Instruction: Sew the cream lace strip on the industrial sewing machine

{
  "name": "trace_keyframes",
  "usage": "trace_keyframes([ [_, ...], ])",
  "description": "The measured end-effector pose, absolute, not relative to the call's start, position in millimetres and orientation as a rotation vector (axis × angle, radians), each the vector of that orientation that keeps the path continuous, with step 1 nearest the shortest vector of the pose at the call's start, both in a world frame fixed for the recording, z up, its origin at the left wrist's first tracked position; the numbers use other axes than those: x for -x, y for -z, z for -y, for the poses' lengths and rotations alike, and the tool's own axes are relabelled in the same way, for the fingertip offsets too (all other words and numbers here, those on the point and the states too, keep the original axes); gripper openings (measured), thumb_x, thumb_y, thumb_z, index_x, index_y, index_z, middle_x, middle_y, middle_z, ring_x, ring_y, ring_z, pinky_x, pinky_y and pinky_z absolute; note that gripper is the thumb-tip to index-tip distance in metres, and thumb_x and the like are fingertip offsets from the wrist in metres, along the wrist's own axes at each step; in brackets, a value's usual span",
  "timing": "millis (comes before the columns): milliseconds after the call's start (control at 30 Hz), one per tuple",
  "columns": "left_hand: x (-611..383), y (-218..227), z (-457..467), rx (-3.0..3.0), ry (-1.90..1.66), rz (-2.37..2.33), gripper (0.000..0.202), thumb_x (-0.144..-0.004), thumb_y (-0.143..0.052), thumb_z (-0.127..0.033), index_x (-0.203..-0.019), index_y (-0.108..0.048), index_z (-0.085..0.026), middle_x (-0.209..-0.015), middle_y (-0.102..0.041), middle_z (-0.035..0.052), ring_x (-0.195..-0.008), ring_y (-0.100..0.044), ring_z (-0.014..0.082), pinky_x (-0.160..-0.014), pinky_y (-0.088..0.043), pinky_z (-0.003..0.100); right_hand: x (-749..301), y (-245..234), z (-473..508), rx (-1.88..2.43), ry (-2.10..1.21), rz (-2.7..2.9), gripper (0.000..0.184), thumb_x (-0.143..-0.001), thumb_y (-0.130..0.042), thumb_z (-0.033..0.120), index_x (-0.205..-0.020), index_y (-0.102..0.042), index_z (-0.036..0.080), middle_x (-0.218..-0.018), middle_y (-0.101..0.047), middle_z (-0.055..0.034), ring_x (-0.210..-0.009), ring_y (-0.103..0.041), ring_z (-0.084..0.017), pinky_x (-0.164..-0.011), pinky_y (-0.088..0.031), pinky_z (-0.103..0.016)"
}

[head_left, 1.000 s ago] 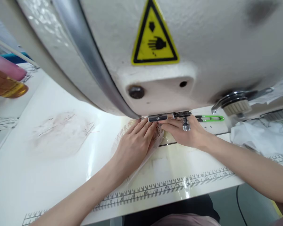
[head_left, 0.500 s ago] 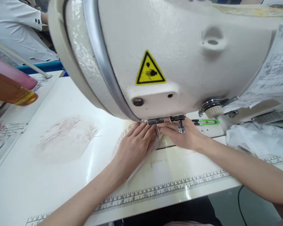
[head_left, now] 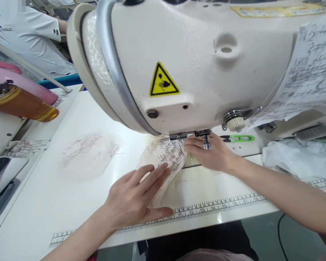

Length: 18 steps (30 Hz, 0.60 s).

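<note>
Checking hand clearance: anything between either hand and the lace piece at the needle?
Nothing visible. The left hand lies flat on the lace, fingers spread. The right hand touches its edge under the machine head, whose presser foot partly hides the fingertips.

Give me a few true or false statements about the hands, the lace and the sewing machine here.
1. The left hand lies flat, fingers spread, on the pale lace fabric piece. True.
2. The right hand rests by the ruler markings. False: it is under the white sewing machine head, at the lace.
3. The warning sticker is red and round. False: the triangular sticker is yellow.
4. Green-handled thread snips lie beyond the right hand. True.
</note>
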<state>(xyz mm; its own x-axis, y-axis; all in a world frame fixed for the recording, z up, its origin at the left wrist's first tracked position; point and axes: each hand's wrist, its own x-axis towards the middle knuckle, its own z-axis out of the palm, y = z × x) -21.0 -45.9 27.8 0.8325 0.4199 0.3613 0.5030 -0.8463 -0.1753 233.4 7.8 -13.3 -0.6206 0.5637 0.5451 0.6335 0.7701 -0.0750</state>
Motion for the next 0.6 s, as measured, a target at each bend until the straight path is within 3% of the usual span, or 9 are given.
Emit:
trace_keyframes([
  [67,24,-28,58,2.736,0.443,0.804,0.029,-0.089,-0.057,-0.028,-0.114,-0.061,-0.015,-0.111,-0.068,0.0082,-0.092,-0.062,0.0226,-0.057,-0.05,0.029,-233,12,-5,0.865,0.232,2.434,0.031,-0.08,-0.045,0.003,-0.098,-0.065,0.019,-0.099,-0.07,-0.0004,-0.085,-0.061,-0.015,-0.086,-0.042,-0.033],
  [133,22,-33,64,2.759,0.453,1.012,0.024,-0.09,-0.048,-0.01,-0.111,-0.059,-0.015,-0.113,-0.067,0.0081,-0.092,-0.064,0.018,-0.054,-0.049,0.023,-231,12,-3,0.842,0.259,2.424,0.031,-0.079,-0.046,0.007,-0.102,-0.064,0.018,-0.103,-0.069,-0.0005,-0.084,-0.059,-0.015,-0.087,-0.04,-0.034],
  [233,16,-48,58,2.726,0.454,1.197,0.019,-0.095,-0.041,-0.014,-0.108,-0.055,-0.014,-0.114,-0.066,0.0083,-0.073,-0.065,0.0133,-0.043,-0.043,0.022,-228,13,1,0.854,0.255,2.368,0.024,-0.08,-0.051,0.013,-0.097,-0.065,0.021,-0.098,-0.069,0.0033,-0.078,-0.056,-0.014,-0.085,-0.038,-0.034],
  [300,10,-57,45,2.68,0.415,1.073,0.015,-0.096,-0.042,-0.018,-0.102,-0.056,-0.015,-0.1,-0.07,0.0058,-0.061,-0.061,0.0138,-0.043,-0.041,0.026,-226,13,2,0.852,0.292,2.336,0.016,-0.083,-0.053,0.013,-0.088,-0.065,0.022,-0.091,-0.069,0.0057,-0.075,-0.055,-0.012,-0.082,-0.037,-0.032],
  [400,1,-60,23,2.693,0.299,0.815,0.017,-0.095,-0.043,-0.022,-0.095,-0.057,-0.013,-0.078,-0.066,0.0059,-0.064,-0.06,0.0194,-0.051,-0.043,0.031,-224,12,2,0.848,0.347,2.301,0.015,-0.085,-0.055,0.012,-0.078,-0.065,0.023,-0.083,-0.068,0.0082,-0.071,-0.054,-0.01,-0.08,-0.035,-0.03],
  [500,-8,-49,7,2.661,0.209,0.711,0.02,-0.088,-0.042,-0.008,-0.092,-0.06,-0.014,-0.068,-0.059,0.0027,-0.061,-0.055,0.0179,-0.056,-0.042,0.032,-223,11,3,0.858,0.364,2.29,0.019,-0.083,-0.054,0.009,-0.072,-0.063,0.022,-0.078,-0.067,0.0088,-0.068,-0.053,-0.009,-0.078,-0.035,-0.03],
  [600,-13,-36,3,2.559,0.265,0.683,0.031,-0.079,-0.04,0.004,-0.076,-0.06,-0.019,-0.058,-0.05,-0.0022,-0.053,-0.047,0.0131,-0.06,-0.04,0.03,-223,11,5,0.906,0.335,2.313,0.017,-0.083,-0.052,0.01,-0.081,-0.065,0.022,-0.087,-0.068,0.0062,-0.068,-0.054,-0.01,-0.07,-0.035,-0.031],
])
